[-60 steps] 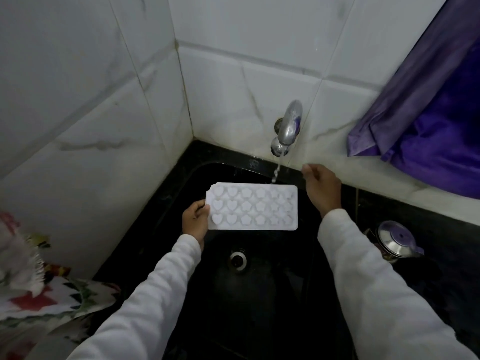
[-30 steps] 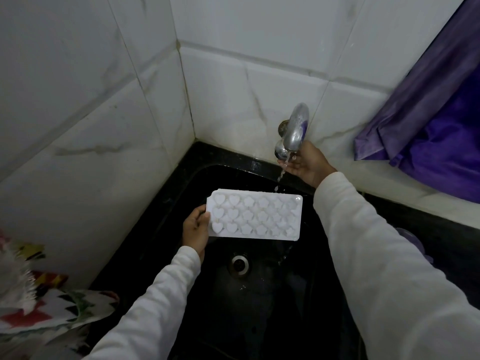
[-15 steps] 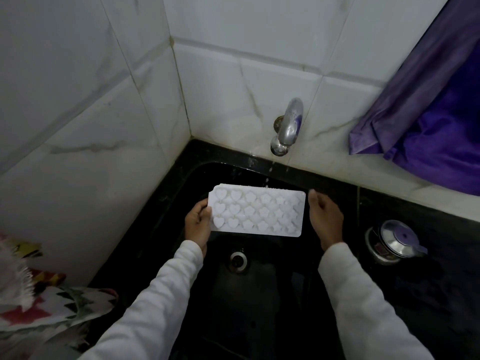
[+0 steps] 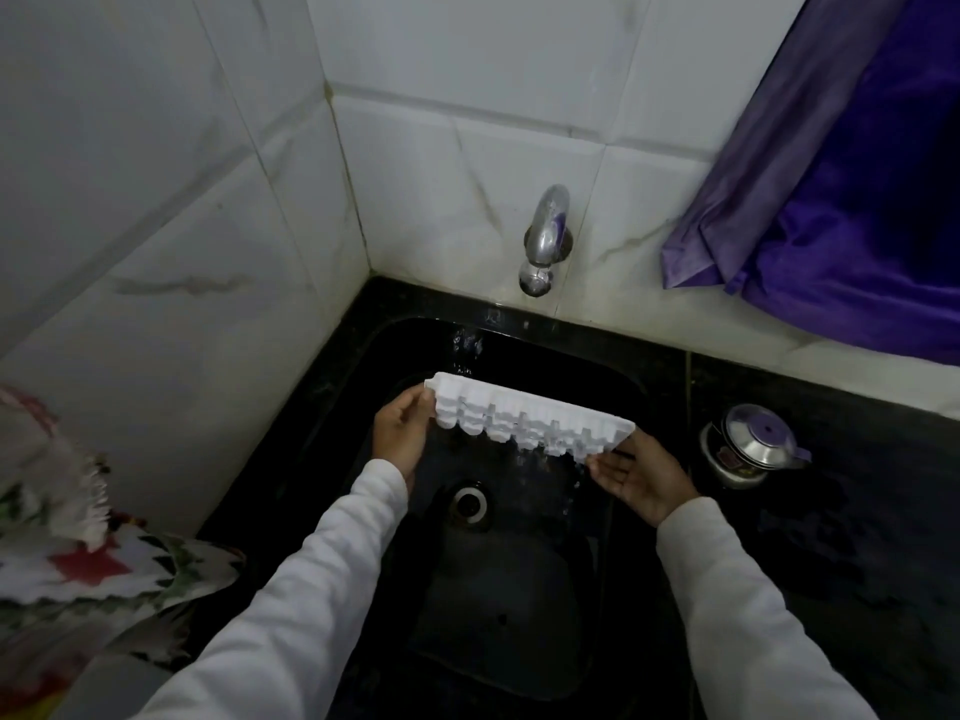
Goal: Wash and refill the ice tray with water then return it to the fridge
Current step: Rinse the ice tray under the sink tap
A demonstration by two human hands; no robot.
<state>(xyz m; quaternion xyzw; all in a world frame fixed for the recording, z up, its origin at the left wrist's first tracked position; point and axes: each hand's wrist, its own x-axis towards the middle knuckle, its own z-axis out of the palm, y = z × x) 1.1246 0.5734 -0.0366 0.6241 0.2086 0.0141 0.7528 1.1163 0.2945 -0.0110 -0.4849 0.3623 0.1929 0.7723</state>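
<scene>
Both hands pinch the white ice tray [image 4: 527, 420] by its short ends: the left hand [image 4: 402, 431] closes fingers and thumb on the left end, while the right hand [image 4: 641, 472] lies palm-up with fingertips under the right end, the thumb's contact hard to make out. Black sink [image 4: 623, 387]: the tray is held over its basin, tipped so the moulded cell undersides face the viewer and water drops fall from its near edge toward the drain [image 4: 470, 504]. Ice tray, judged: light thin plastic, fairly stiff yet liable to twist, slick when wet, and much heavier and prone to spill once filled; the end rims, held level, are the sound purchase. Wall tap [image 4: 544, 241]: no stream is visible below its spout. Hidden or unclear: the tray's open face and any water left in the cells; the fridge is out of view; a purple cloth [image 4: 841, 200] is cut off at the right, and a small metal lidded pot [image 4: 750, 446] sits dim on the right counter.
</scene>
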